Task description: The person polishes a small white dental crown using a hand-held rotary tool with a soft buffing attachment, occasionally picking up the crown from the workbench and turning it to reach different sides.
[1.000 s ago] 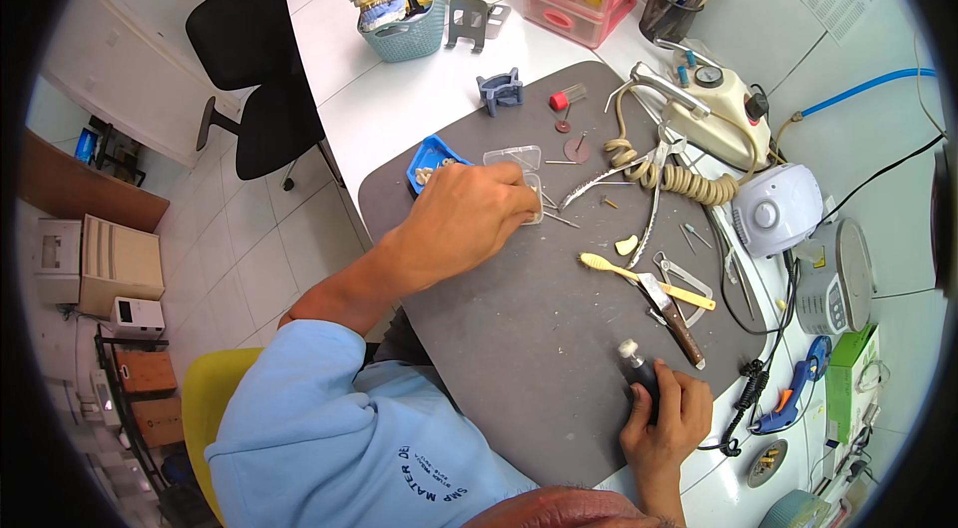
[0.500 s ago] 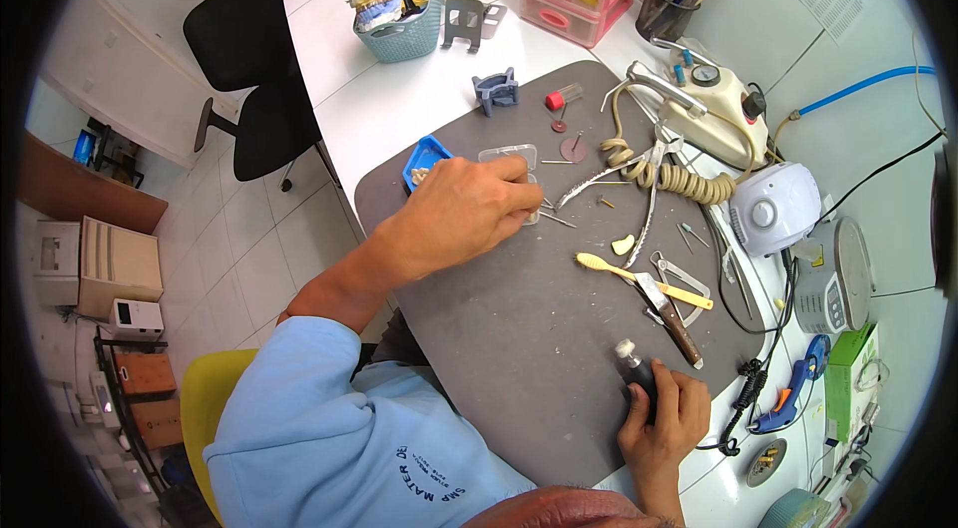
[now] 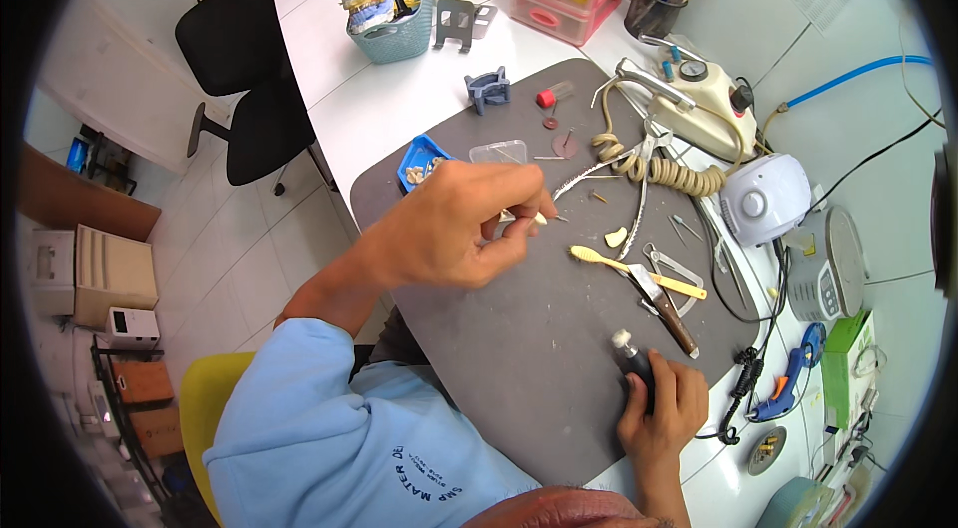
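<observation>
My left hand (image 3: 464,224) is closed in a pinch, with a small ivory-white piece (image 3: 541,219) showing at the fingertips; its kind is too small to make out. It hovers over the grey mat (image 3: 519,348), beside a clear plastic box (image 3: 499,153) partly hidden behind it. Next to that stands a blue tray (image 3: 416,151) of small whitish, tooth-like pieces. At the lower right, my right hand (image 3: 664,413) is wrapped round a black rotary handpiece (image 3: 636,363). A whitish polishing tip (image 3: 622,338) sits on its end.
A yellow toothbrush (image 3: 599,259) and a wooden-handled knife (image 3: 677,328) lie between my hands. Pliers (image 3: 649,144), abrasive discs (image 3: 565,145) and a coiled hose (image 3: 689,174) lie farther back. A blue glue gun (image 3: 793,383) stands right. A teal basket (image 3: 399,34) is at the far left.
My left hand has lifted and turned from the clear box, and a small ivory-white piece now shows in its fingers. My right hand stays round the handpiece. The view has shifted slightly.
</observation>
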Motion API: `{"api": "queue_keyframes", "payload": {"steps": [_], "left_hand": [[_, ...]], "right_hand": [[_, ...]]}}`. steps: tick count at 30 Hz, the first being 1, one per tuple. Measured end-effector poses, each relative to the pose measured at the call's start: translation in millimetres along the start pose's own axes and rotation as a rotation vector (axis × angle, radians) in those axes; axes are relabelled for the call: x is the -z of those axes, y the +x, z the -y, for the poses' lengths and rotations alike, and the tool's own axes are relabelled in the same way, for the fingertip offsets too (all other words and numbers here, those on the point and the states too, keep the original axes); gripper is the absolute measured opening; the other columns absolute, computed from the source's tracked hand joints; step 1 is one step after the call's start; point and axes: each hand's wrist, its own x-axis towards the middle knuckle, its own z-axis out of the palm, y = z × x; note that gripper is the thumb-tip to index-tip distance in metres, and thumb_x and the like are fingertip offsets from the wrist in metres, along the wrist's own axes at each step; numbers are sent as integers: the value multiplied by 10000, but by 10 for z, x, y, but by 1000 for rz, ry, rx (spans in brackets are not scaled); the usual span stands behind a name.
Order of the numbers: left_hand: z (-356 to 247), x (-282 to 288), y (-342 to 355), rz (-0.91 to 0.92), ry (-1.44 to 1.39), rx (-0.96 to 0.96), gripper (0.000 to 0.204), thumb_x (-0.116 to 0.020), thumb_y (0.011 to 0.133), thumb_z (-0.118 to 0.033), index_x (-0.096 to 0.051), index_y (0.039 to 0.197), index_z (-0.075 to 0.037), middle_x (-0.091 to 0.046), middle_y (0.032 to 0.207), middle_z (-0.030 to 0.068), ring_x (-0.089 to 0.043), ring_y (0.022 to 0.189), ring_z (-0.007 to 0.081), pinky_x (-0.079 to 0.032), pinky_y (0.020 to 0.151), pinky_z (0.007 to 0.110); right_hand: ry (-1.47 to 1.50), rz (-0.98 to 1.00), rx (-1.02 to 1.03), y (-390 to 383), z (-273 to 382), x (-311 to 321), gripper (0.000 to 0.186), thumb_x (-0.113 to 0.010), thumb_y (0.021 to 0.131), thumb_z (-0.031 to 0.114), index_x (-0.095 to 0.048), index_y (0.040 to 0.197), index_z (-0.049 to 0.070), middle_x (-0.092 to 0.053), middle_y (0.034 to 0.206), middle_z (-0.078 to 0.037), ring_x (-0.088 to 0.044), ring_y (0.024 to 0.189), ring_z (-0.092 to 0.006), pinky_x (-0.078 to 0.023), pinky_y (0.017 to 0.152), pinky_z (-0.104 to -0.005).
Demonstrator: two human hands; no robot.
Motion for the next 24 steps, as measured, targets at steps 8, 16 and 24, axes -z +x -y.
{"api": "queue_keyframes", "payload": {"steps": [8, 16, 24], "left_hand": [[-111, -201, 604, 188, -356, -212, 103, -706, 911, 33, -613, 892, -8, -809, 957, 124, -744, 736, 116, -573, 624, 263], [-426, -432, 877, 602, -394, -201, 145, -771, 909, -57, -639, 947, -9, -763, 866, 52, -708, 727, 147, -566, 666, 317], [-258, -707, 973, 382, -756, -126, 106, -748, 1066, -62, -713, 1146, -2, -787, 1038, 78, -753, 876, 118, -592, 744, 278]], "right_hand": [[70, 100, -121, 245, -32, 236, 281, -841, 955, 136, -774, 1202, 18, -704, 983, -152, -676, 841, -372, -513, 735, -467], [123, 16, -298, 970, -1, 990, 187, -727, 1084, 102, -679, 1198, -38, -701, 919, -209, -666, 774, -387, -520, 735, -426], [233, 99, -339, 893, -214, 973, 196, -752, 1061, 99, -682, 1193, -29, -708, 914, -211, -672, 777, -389, -520, 729, -422]]}}
